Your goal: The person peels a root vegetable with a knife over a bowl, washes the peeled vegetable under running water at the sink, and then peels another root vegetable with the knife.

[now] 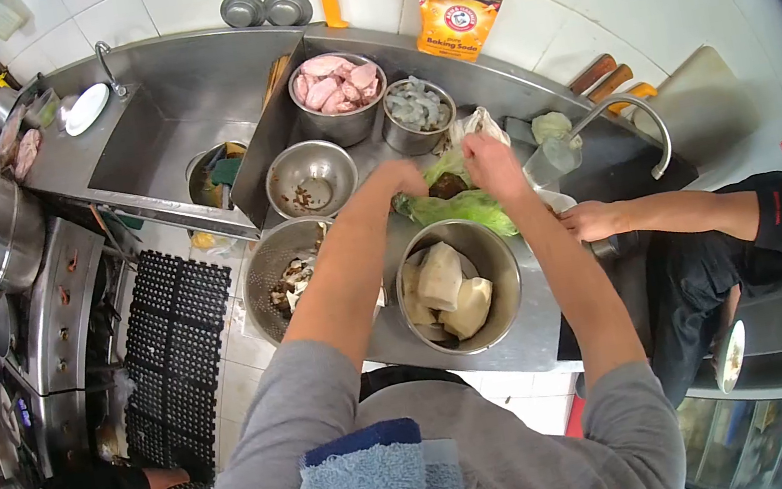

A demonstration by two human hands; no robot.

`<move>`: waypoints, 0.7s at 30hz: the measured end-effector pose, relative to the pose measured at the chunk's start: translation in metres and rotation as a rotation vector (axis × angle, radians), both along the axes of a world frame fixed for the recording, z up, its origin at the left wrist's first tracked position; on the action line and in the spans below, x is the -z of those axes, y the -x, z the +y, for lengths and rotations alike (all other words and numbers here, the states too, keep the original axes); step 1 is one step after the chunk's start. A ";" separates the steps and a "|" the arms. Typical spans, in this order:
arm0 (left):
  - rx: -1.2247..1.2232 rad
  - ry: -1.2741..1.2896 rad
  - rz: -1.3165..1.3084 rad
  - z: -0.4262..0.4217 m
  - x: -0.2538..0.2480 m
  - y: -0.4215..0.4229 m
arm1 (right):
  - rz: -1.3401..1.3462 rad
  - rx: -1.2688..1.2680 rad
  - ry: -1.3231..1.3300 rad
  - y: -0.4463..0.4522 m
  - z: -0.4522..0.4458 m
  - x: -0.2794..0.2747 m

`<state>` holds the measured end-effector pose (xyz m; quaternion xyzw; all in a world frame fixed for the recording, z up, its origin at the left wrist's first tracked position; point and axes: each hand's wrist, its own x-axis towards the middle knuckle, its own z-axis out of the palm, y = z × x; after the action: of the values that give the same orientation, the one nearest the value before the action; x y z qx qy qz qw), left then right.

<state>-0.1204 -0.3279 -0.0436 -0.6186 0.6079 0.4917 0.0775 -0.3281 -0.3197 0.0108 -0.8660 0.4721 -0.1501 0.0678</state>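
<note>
A light green plastic bag (467,209) lies on the steel counter in front of me, with something dark brown (447,185) showing at its mouth. My left hand (401,179) is closed at the bag's left edge, its fingertips partly hidden. On the other side my right hand (493,166) is closed on the bag's upper right part, next to a crumpled white bag (481,123). Nearer to me stands a deep steel pot (512,312) holding pale peeled vegetable chunks (467,306). Left of it, partly behind my left forearm, a colander (259,274) contains dark and white pieces (290,282).
Behind stand a steel bowl (330,157) with brown bits, a pot of raw meat (338,90) and a pot of greyish pieces (416,107). A co-worker's hand (594,220) reaches in from the right, below a curved faucet (662,128). Knives (608,82) stand at the back.
</note>
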 end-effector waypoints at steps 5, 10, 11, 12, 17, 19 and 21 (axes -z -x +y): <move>-0.166 -0.146 0.317 0.008 0.006 -0.012 | -0.068 0.029 -0.459 0.017 0.009 0.011; -0.107 -0.204 0.727 0.016 0.005 -0.027 | -0.513 -0.082 -0.796 0.032 0.002 0.016; -0.088 -0.187 0.759 0.020 -0.004 -0.026 | -0.609 -0.099 -0.843 0.029 0.007 0.006; -0.071 -0.172 0.791 0.030 -0.022 -0.025 | -0.656 -0.057 -0.857 0.023 0.015 -0.006; -0.041 -0.187 0.899 0.033 -0.021 -0.024 | -0.677 -0.005 -0.808 0.010 0.031 -0.031; -0.014 -0.188 0.938 0.035 -0.017 -0.025 | -0.517 -0.100 -0.597 0.007 0.031 -0.034; -0.060 -0.109 0.819 0.036 -0.011 -0.026 | -0.376 -0.162 -0.470 0.003 0.032 -0.039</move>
<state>-0.0946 -0.2914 -0.0327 -0.3842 0.5433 0.7307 -0.1523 -0.3310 -0.2881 0.0500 -0.8186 0.4024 -0.1885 0.3640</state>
